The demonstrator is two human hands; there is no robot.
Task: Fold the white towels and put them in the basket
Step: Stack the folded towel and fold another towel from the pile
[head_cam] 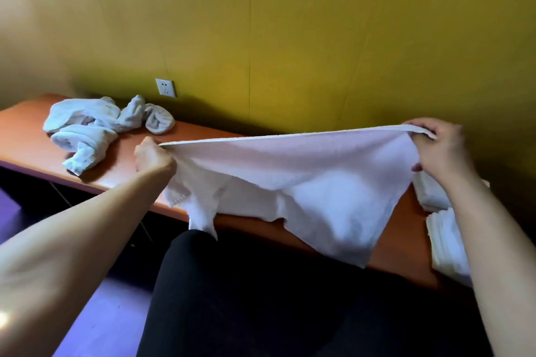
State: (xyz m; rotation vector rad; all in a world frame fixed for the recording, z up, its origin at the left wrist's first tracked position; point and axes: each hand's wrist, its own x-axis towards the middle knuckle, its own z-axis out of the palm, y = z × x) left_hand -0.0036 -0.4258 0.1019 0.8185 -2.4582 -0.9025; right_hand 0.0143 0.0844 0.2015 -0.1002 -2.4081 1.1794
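I hold a white towel [304, 180] stretched out in the air above the orange table [26, 142]. My left hand [153, 158] grips its left top corner. My right hand [441, 151] pinches the right top corner. The towel's lower part hangs down crumpled over the table's front edge. A heap of crumpled white towels [95, 127] lies at the table's far left. Folded white towels [446, 240] are stacked at the right, partly hidden behind my right forearm. No basket is in view.
A yellow wall with a white socket [166, 87] runs right behind the table. My black-clad leg [232, 298] is under the table's front edge. The purple floor [110, 324] shows at the lower left.
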